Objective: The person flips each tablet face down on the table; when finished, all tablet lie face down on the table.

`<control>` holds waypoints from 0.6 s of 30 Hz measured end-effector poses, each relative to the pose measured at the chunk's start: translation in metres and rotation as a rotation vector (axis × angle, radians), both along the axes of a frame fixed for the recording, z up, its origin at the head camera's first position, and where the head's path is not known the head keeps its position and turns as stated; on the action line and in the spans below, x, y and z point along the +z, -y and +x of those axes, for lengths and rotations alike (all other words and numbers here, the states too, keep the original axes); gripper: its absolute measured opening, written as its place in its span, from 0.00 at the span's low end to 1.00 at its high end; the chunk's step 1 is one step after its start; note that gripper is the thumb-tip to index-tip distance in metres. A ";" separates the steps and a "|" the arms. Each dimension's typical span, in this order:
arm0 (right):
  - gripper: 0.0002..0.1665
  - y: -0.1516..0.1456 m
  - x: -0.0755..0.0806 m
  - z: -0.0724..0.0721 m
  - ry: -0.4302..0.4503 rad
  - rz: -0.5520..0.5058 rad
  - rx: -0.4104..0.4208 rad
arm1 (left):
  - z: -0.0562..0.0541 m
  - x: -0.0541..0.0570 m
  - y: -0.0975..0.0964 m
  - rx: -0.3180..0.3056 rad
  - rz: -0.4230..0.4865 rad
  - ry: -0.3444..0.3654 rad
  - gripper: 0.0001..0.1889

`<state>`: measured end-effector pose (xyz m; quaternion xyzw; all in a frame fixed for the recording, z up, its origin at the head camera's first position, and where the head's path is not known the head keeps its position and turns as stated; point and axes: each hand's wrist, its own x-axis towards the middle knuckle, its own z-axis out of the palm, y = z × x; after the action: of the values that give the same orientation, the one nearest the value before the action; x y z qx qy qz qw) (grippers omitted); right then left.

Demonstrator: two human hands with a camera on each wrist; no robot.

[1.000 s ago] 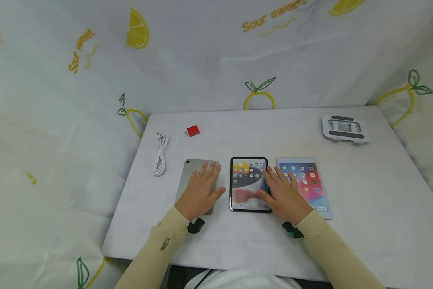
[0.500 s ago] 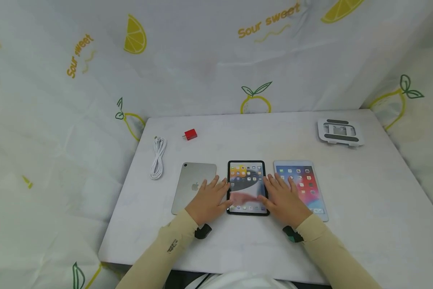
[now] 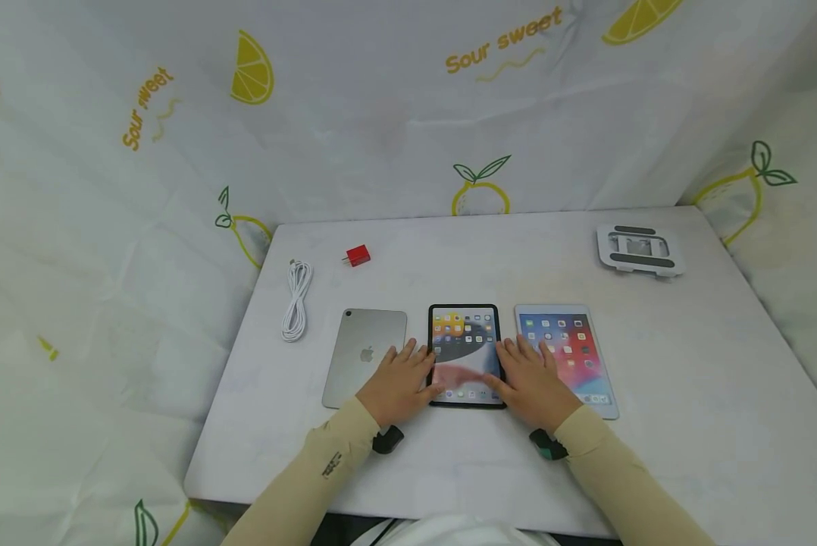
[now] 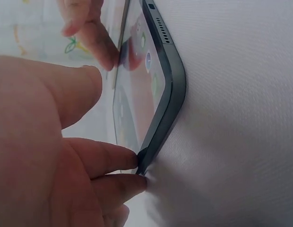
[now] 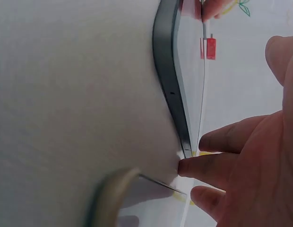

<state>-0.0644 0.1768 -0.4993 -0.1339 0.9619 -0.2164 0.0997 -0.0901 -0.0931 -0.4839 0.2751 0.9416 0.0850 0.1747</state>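
Note:
A black-rimmed tablet (image 3: 464, 371) lies flat on the table with its screen lit. My left hand (image 3: 398, 383) is at its left side, fingers extended; the left wrist view has fingertips touching the dark edge (image 4: 175, 75). At the opposite side is my right hand (image 3: 533, 385), its straight fingers by the tablet's right edge and its thumb near the screen. To the left, a silver tablet (image 3: 357, 356) lies back up, its lower right corner hidden by my left hand. A white-framed tablet (image 3: 579, 356), also lit, lies on the right, partly covered by my right hand.
A coiled white cable (image 3: 296, 303) and a red plug adapter (image 3: 358, 255) lie at the back left of the white table (image 3: 477, 470). A folded white stand (image 3: 640, 251) with grey pads lies at the back right. A lemon-printed sheet (image 3: 354, 114) hangs behind the table.
My left hand has slid right and down, off the silver tablet's middle to the black-rimmed tablet's left edge. My right hand has moved slightly lower along the right edge. The head view has shifted slightly.

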 end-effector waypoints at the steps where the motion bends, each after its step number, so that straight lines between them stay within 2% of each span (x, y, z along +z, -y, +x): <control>1: 0.48 0.001 -0.001 0.000 0.004 -0.005 -0.003 | 0.000 -0.001 0.000 -0.001 -0.002 0.000 0.37; 7: 0.51 0.007 -0.001 0.000 0.062 -0.084 -0.041 | 0.000 -0.004 0.000 -0.002 0.003 -0.009 0.38; 13: 0.48 0.012 -0.001 -0.002 0.137 -0.216 -0.098 | 0.000 -0.005 -0.003 -0.016 -0.005 -0.033 0.38; 18: 0.47 0.010 0.010 0.001 0.211 -0.331 -0.148 | 0.001 -0.006 -0.006 -0.009 -0.031 -0.045 0.39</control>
<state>-0.0636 0.1671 -0.4890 -0.0543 0.9047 -0.3911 0.1603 -0.0895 -0.0872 -0.4896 0.2783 0.9453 0.0634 0.1582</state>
